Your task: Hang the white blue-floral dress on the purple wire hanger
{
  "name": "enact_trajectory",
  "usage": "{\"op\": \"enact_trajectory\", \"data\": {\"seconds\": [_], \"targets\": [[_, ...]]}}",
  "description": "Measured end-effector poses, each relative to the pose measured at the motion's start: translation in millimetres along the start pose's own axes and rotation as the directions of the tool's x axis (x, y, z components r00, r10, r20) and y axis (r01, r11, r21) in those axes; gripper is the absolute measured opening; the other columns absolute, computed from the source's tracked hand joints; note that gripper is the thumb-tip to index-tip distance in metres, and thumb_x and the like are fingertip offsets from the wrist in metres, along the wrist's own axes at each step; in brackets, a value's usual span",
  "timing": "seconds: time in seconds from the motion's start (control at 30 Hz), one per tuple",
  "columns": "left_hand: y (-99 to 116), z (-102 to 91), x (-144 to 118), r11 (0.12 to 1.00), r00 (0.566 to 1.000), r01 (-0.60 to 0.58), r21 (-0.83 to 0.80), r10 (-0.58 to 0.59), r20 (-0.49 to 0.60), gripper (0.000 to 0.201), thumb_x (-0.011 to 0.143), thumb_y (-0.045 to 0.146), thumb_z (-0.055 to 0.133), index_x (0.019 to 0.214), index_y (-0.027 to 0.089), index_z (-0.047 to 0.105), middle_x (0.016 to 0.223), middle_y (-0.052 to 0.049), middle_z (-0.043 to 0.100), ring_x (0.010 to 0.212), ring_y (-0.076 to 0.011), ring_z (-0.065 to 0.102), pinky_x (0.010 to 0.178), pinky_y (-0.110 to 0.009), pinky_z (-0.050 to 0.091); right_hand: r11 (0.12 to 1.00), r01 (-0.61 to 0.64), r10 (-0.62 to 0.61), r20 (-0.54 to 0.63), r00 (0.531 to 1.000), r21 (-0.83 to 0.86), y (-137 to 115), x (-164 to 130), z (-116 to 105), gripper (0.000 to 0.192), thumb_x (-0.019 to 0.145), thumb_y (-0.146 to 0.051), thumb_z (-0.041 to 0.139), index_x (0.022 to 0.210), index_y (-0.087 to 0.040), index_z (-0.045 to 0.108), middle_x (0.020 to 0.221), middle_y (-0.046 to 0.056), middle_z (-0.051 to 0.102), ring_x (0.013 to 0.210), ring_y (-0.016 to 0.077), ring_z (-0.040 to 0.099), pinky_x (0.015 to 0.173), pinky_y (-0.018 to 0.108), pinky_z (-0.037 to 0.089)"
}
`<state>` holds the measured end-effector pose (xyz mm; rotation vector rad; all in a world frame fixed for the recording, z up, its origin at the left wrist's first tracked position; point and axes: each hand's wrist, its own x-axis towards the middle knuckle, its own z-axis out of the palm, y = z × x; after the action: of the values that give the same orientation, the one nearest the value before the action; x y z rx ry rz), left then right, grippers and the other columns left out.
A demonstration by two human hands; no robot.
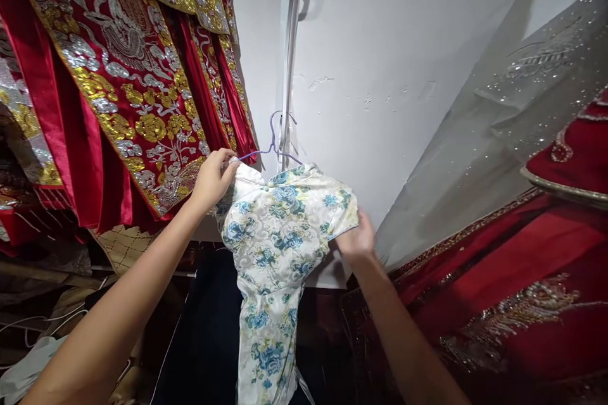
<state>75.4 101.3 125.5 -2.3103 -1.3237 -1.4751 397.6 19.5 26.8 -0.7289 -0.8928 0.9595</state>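
Note:
A white cheongsam-style dress [278, 253] with blue flowers and short sleeves hangs in front of me on a thin purple wire hanger [272, 147]. The hanger's hook is at a narrow upright metal strip on the wall. My left hand [216, 176] is closed on the dress's left shoulder, beside the collar, thumb in front. At the cuff of the right sleeve is my right hand [357, 237], slightly blurred. Its fingers are mostly hidden behind the fabric, so their grip cannot be made out. Below, the dress runs out of view.
Red garments with gold and silver embroidery [152, 126] hang at the left. On the right are a sheer sequined fabric [456, 158] and a red beaded garment [532, 266]. Behind the dress stands a white wall [370, 44]. Pale cables [42, 318] lie at lower left.

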Motion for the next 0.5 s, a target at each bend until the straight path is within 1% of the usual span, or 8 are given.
{"op": "enact_trajectory", "data": {"seconds": [0.03, 0.1, 0.2, 0.27, 0.3, 0.37, 0.43, 0.5], "targets": [[2.1, -1.6, -0.3, 1.0, 1.0, 0.002, 0.004, -0.002, -0.011, 0.021, 0.096, 0.032, 0.05, 0.109, 0.021, 0.061, 0.102, -0.008, 0.065, 0.095, -0.0233, 0.06, 0.084, -0.034, 0.045, 1.0, -0.022, 0.022, -0.022, 1.0, 0.002, -9.2, 6.4, -2.9, 0.054, 0.093, -0.066, 0.044, 0.115, -0.022, 0.066, 0.114, 0.009, 0.071, 0.113, 0.0287, 0.066, 0.089, 0.049, 0.059], [7.6, -3.4, 0.5, 1.0, 1.0, 0.004, 0.002, -0.004, -0.017, 0.021, 0.096, 0.033, 0.05, 0.108, 0.021, 0.061, 0.101, -0.008, 0.064, 0.095, -0.023, 0.06, 0.083, -0.034, 0.045, 0.999, -0.035, 0.031, -0.083, 0.996, -0.036, -31.1, 18.2, -2.3, 0.05, 0.086, -0.062, 0.059, 0.113, -0.022, 0.067, 0.117, 0.008, 0.071, 0.119, 0.0296, 0.063, 0.094, 0.048, 0.058], [15.1, -2.7, 5.8, 1.0, 1.0, 0.009, -0.004, -0.009, -0.01, 0.024, 0.095, 0.036, 0.051, 0.112, 0.021, 0.061, 0.1, -0.007, 0.065, 0.089, -0.0219, 0.059, 0.077, -0.033, 0.044, 0.987, 0.084, -0.098, -0.098, 0.99, -0.136, -65.9, 28.2, 15.5, 0.047, 0.08, -0.053, 0.072, 0.117, -0.025, 0.066, 0.127, 0.007, 0.067, 0.129, 0.0278, 0.058, 0.102, 0.044, 0.054], [17.4, -0.4, 10.1, 1.0, 1.0, 0.025, -0.015, -0.025, 0.004, 0.027, 0.093, 0.037, 0.054, 0.113, 0.021, 0.061, 0.099, -0.007, 0.066, 0.082, -0.0206, 0.058, 0.072, -0.032, 0.044, 0.978, 0.156, -0.156, 0.011, 0.988, -0.137, -84.0, 24.9, 32.6, 0.049, 0.083, -0.059, 0.066, 0.12, -0.026, 0.064, 0.13, 0.006, 0.066, 0.132, 0.0273, 0.055, 0.104, 0.046, 0.052], [17.7, 1.2, 11.9, 0.999, 0.999, 0.041, -0.025, -0.041, 0.015, 0.027, 0.092, 0.037, 0.055, 0.112, 0.02, 0.062, 0.096, -0.006, 0.067, 0.078, -0.0199, 0.058, 0.07, -0.031, 0.043, 0.979, 0.159, -0.148, 0.093, 0.985, -0.13, -90.2, 19.8, 40.6, 0.051, 0.085, -0.062, 0.063, 0.122, -0.027, 0.063, 0.13, 0.007, 0.066, 0.132, 0.0276, 0.054, 0.105, 0.047, 0.051], [17.3, 4.7, 14.6, 0.995, 0.996, 0.078, -0.058, -0.075, 0.043, 0.023, 0.092, 0.035, 0.054, 0.105, 0.019, 0.064, 0.09, -0.005, 0.069, 0.074, -0.019, 0.058, 0.068, -0.031, 0.044, 0.985, 0.112, -0.076, 0.253, 0.965, -0.132, -96.1, 5.4, 53.3, 0.057, 0.083, -0.066, 0.062, 0.125, -0.028, 0.062, 0.127, 0.007, 0.068, 0.132, 0.0289, 0.055, 0.105, 0.049, 0.051], [16.2, 8.0, 17.0, 0.992, 0.994, 0.089, -0.089, -0.083, 0.075, 0.022, 0.095, 0.035, 0.049, 0.097, 0.019, 0.065, 0.087, -0.005, 0.07, 0.074, -0.0193, 0.06, 0.069, -0.03, 0.045, 0.987, 0.052, 0.009, 0.38, 0.925, -0.15, -95.3, -7.6, 62.2, 0.063, 0.076, -0.066, 0.07, 0.126, -0.029, 0.061, 0.122, 0.007, 0.07, 0.131, 0.0309, 0.056, 0.106, 0.049, 0.05], [14.5, 9.9, 20.2, 0.996, 0.995, 0.07, -0.057, -0.066, 0.075, 0.024, 0.096, 0.033, 0.045, 0.094, 0.02, 0.064, 0.089, -0.006, 0.07, 0.08, -0.0211, 0.063, 0.073, -0.031, 0.046, 0.991, 0.032, 0.026, 0.43, 0.902, -0.127, -92.1, -12.8, 69.8, 0.07, 0.07, -0.066, 0.075, 0.127, -0.029, 0.061, 0.12, 0.007, 0.071, 0.13, 0.0329, 0.057, 0.107, 0.049, 0.05]]}}
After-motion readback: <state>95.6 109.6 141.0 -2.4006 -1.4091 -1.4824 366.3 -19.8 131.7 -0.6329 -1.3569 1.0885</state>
